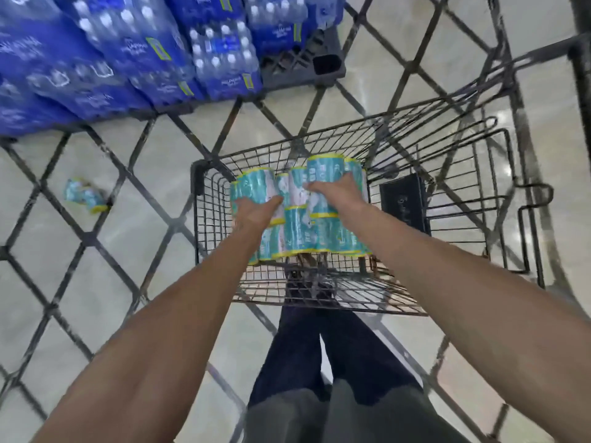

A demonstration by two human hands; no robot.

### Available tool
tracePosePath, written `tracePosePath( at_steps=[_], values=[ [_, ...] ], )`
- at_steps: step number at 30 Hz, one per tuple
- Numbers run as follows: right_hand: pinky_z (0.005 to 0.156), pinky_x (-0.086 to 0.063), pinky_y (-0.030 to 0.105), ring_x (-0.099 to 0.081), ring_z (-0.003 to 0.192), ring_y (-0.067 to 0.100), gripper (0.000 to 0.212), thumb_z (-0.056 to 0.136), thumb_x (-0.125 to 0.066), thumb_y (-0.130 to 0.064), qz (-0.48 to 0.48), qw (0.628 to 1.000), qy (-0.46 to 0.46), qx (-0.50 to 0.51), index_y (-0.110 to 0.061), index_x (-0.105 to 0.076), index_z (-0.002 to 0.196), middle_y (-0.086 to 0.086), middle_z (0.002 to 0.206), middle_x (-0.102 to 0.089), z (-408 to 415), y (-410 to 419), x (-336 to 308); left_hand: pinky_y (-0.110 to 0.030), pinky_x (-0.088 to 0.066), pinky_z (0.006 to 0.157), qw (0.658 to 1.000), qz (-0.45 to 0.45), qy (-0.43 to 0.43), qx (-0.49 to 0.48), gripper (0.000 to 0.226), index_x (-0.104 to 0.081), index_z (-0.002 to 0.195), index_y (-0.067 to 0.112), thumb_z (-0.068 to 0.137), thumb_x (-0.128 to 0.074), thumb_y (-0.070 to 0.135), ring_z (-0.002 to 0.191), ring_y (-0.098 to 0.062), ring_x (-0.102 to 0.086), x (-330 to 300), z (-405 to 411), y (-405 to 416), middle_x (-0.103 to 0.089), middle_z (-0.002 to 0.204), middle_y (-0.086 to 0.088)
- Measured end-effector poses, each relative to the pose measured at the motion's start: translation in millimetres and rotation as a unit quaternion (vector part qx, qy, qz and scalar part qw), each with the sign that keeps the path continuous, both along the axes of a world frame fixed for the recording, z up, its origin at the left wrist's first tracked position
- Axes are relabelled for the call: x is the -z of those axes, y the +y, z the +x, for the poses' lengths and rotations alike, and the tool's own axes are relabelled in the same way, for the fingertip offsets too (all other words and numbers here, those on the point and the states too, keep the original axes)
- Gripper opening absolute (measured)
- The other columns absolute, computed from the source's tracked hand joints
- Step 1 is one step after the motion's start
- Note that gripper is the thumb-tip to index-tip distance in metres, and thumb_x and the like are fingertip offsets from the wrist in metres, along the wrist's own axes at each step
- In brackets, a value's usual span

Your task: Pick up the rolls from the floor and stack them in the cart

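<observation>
Under both hands, inside the wire cart (204, 174), teal-and-yellow wrapped roll packs (307, 231) sat stacked, long axes running away from the person. Left hand (256, 212) pressed its fingers curled on the stack's left pack; right hand (335, 193) gripped the top pack, fingers curled over it. Far left of the left hand, well apart, one more roll pack (84, 195) lay on the floor, tilted, blurred. Left arm looked nearer for that pickup.

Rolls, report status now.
Both hands, left and right, grip rolls over cart. One roll pack on floor, left. Nothing blocking.
</observation>
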State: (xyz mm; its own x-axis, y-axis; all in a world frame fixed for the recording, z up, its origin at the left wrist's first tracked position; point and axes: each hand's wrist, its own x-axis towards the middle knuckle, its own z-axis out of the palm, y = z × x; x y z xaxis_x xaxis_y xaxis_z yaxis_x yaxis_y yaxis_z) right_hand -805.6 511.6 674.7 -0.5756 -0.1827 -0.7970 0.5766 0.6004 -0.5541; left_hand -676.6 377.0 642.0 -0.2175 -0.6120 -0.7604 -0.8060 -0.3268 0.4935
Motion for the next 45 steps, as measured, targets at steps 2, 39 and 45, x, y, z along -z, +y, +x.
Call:
tracePosePath(
  at_steps=[2, 39, 45],
  values=[
    [0.109, -0.04, 0.036, -0.044, 0.14, 0.03, 0.113, 0.076, -0.089, -0.038, 0.02, 1.0, 0.015, -0.011, -0.009, -0.017, 0.157, 0.012, 0.156, -0.041, -18.2, -18.5, 20.5, -0.052, -0.053, 0.098, 1.0, 0.004, 0.001, 0.006, 0.125, -0.035, 0.146, 0.001, 0.049, -0.082, 0.065, 0.121, -0.036, -0.058, 28.6, -16.8, -11.6, -0.055, 0.138, -0.017],
    [0.095, -0.049, 0.045, -0.053, 0.124, 0.038, 0.057, 0.094, -0.06, -0.034, 0.164, 0.924, 0.224, -0.263, -0.009, -0.041, 0.141, 0.018, 0.137, -0.052, 16.9, -40.6, 24.7, -0.04, -0.046, 0.102, 0.977, -0.1, -0.016, 0.187, 0.075, -0.035, 0.149, 0.002, 0.093, -0.064, 0.042, 0.127, -0.036, -0.052, 44.4, 9.1, -32.9, -0.049, 0.141, -0.021],
    [0.099, -0.048, 0.048, -0.053, 0.124, 0.039, 0.055, 0.091, -0.059, -0.038, 0.149, 0.838, 0.336, -0.404, -0.01, -0.047, 0.138, 0.019, 0.132, -0.055, 78.4, -35.9, -58.6, -0.052, -0.052, 0.089, 0.949, -0.228, -0.003, 0.22, 0.061, -0.054, 0.118, 0.001, 0.085, -0.053, 0.052, 0.107, -0.044, -0.06, -54.1, 81.8, -48.2, -0.059, 0.114, -0.027]
  ],
)
